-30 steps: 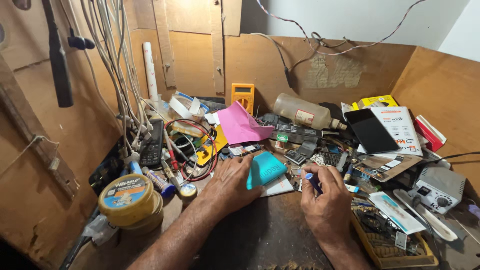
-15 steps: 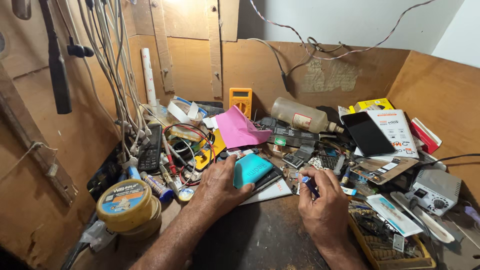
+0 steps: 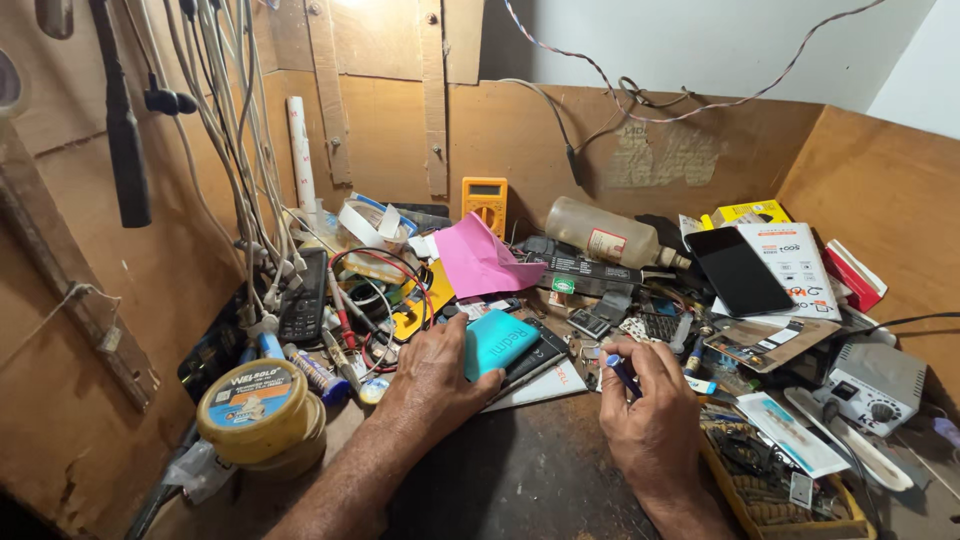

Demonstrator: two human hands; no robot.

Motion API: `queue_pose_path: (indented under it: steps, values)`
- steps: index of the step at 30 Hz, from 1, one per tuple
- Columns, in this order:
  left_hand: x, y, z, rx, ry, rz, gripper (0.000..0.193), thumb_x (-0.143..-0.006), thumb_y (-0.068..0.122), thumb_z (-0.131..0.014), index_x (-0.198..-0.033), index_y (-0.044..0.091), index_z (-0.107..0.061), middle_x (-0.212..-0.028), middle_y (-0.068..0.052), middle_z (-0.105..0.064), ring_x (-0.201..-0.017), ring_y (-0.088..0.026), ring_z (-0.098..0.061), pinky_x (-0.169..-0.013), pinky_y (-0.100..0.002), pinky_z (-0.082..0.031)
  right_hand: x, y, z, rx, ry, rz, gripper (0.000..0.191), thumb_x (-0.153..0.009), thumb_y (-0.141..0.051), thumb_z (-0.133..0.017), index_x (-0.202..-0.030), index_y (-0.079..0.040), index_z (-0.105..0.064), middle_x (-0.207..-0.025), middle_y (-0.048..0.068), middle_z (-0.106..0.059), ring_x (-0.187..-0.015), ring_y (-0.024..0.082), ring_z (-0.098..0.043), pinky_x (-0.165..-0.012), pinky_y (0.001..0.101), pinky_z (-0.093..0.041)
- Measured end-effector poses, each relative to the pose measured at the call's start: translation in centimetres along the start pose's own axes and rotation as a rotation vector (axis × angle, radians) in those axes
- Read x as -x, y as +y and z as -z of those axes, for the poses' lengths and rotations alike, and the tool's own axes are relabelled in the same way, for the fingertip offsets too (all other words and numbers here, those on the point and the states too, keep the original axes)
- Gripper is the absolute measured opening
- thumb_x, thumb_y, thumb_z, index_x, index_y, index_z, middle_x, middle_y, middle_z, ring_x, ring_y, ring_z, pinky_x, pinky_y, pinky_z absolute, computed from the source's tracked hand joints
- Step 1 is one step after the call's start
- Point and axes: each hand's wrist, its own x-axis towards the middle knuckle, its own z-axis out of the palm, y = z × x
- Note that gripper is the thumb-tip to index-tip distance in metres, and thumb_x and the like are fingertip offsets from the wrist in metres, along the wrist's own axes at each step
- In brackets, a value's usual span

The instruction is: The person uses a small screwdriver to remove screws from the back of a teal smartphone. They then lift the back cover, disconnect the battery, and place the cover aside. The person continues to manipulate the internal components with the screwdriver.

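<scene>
My left hand (image 3: 432,375) clamps the teal phone (image 3: 497,342), long axis running 1 to 7 o'clock, while my right hand (image 3: 650,405), at its 3 o'clock, pinches a small blue-tipped tool (image 3: 622,373), tip toward 11 o'clock.

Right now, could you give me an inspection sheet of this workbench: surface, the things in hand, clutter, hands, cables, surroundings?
Surface: dark worn bench top, bare only in front of the hands.
Things in hand: teal phone, tilted up off a stack of other phones; small blue-tipped tool.
Clutter: pink paper, orange multimeter, plastic bottle lying on its side, black phone, yellow round tin, yellow tray of parts.
Hands: left hand grips the teal phone; right hand pinches the tool.
Cables: white cable bundle hangs at left; twisted wire across the back wall.
Surroundings: brown board walls.
</scene>
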Motion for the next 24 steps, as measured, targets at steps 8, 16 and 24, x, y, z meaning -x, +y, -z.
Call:
queue_pose_path:
  steps: [8,16,24]
  values:
    - [0.7,-0.5,-0.2,0.015,0.01,-0.057,0.087,-0.078,0.043,-0.08,-0.144,0.001,-0.041,-0.119,-0.025,-0.059,-0.116,-0.04,-0.057,-0.104,-0.049,-0.044,0.0,0.0,-0.1,-0.018,-0.006,-0.003,0.015,-0.088,-0.005,-0.072,-0.102,-0.001,-0.069,-0.097,0.012,-0.071,-0.084,0.027,-0.074,-0.068,0.0367,-0.059]
    - [1.2,-0.5,0.0,0.009,-0.005,-0.077,0.09,-0.076,0.045,-0.081,-0.146,0.003,-0.043,-0.126,-0.024,-0.057,-0.121,-0.04,-0.054,-0.105,-0.049,-0.042,0.0,0.2,-0.1,0.005,-0.035,-0.013,0.013,-0.089,-0.006,-0.071,-0.102,-0.002,-0.07,-0.1,0.012,-0.072,-0.085,0.025,-0.075,-0.066,0.0341,-0.062]
    - [0.0,0.6,0.1,-0.078,-0.116,-0.056,0.092,-0.071,0.053,-0.084,-0.139,0.002,-0.048,-0.123,-0.024,-0.06,-0.119,-0.039,-0.056,-0.102,-0.05,-0.044,0.0,0.1,-0.1,-0.002,0.004,0.014,0.013,-0.089,-0.006,-0.072,-0.1,-0.001,-0.069,-0.098,0.013,-0.071,-0.084,0.027,-0.074,-0.067,0.0368,-0.06]
